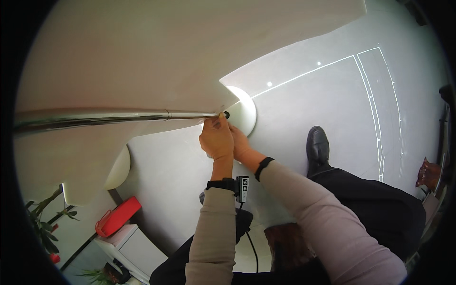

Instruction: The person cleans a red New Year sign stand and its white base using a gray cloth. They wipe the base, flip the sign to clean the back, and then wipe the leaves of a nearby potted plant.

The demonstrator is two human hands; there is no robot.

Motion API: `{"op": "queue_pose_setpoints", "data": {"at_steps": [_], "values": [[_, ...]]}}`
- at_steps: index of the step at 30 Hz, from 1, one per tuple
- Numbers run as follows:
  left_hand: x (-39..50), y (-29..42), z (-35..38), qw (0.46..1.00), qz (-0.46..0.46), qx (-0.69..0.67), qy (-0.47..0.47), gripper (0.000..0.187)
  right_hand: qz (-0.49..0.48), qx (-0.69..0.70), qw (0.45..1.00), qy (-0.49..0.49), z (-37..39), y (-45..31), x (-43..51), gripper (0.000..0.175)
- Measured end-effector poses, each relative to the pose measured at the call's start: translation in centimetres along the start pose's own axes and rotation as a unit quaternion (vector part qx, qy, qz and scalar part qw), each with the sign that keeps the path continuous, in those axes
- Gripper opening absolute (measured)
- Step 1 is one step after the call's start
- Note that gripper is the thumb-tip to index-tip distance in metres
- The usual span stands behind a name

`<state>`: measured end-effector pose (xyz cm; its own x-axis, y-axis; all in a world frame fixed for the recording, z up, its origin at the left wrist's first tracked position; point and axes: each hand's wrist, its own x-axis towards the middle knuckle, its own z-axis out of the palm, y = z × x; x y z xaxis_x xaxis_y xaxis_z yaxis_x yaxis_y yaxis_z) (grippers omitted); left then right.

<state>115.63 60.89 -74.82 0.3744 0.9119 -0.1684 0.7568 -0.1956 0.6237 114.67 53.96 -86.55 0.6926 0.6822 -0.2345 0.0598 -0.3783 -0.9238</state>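
Observation:
A polished chrome pole [142, 115] with a joint line runs along a large off-white surface [135, 60] to a small round black end [227, 114]. My left hand [217, 139] is closed around the pole's tip, just beside that black end, with its fingertips pinched together. Close against it, my right hand [241, 141] reaches in from the right. Its fingers are mostly hidden behind my left hand, so what they grip cannot be made out. Behind the pole's tip shows a rounded white piece [247, 114]. A small device [242, 188] with a cable is strapped at my left wrist.
A red case [119, 216] sits on a white cabinet [137, 249] at the lower left, near a telephone handset [119, 271] and leafy plants [44, 231]. Below my arms is a dark brown wooden piece [286, 245]. My black shoe [317, 148] stands on the glossy grey floor [342, 96].

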Motion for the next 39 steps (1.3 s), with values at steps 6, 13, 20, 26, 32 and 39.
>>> {"op": "queue_pose_setpoints", "data": {"at_steps": [6, 13, 20, 26, 32, 39], "values": [[0.0, -1.2, 0.4, 0.999, 0.052, -0.016, 0.003, 0.029, -0.127, -0.249, 0.951, 0.132, -7.0, -1.5, -1.2, 0.036], [-0.1, -0.7, 0.8, 0.999, 0.028, -0.031, 0.019, 0.026, -0.127, -0.251, 0.951, 0.126, -4.7, -1.7, -1.9, 0.031], [-0.4, -0.2, 0.8, 0.998, 0.010, -0.061, 0.032, 0.025, -0.123, -0.229, 0.936, 0.238, -9.5, -0.4, 4.7, 0.034], [-0.3, 0.2, 0.8, 0.997, -0.004, -0.076, 0.028, 0.025, -0.087, -0.190, 0.951, 0.230, -7.5, -1.5, -0.3, 0.040], [-0.5, -0.4, 0.7, 0.999, 0.023, -0.015, 0.036, 0.026, -0.072, -0.179, 0.953, 0.233, -8.9, -0.9, 4.8, 0.046], [-0.4, -0.1, 0.8, 0.997, -0.009, -0.063, 0.032, 0.025, -0.082, -0.189, 0.945, 0.253, -8.5, -1.5, 0.8, 0.042]]}}
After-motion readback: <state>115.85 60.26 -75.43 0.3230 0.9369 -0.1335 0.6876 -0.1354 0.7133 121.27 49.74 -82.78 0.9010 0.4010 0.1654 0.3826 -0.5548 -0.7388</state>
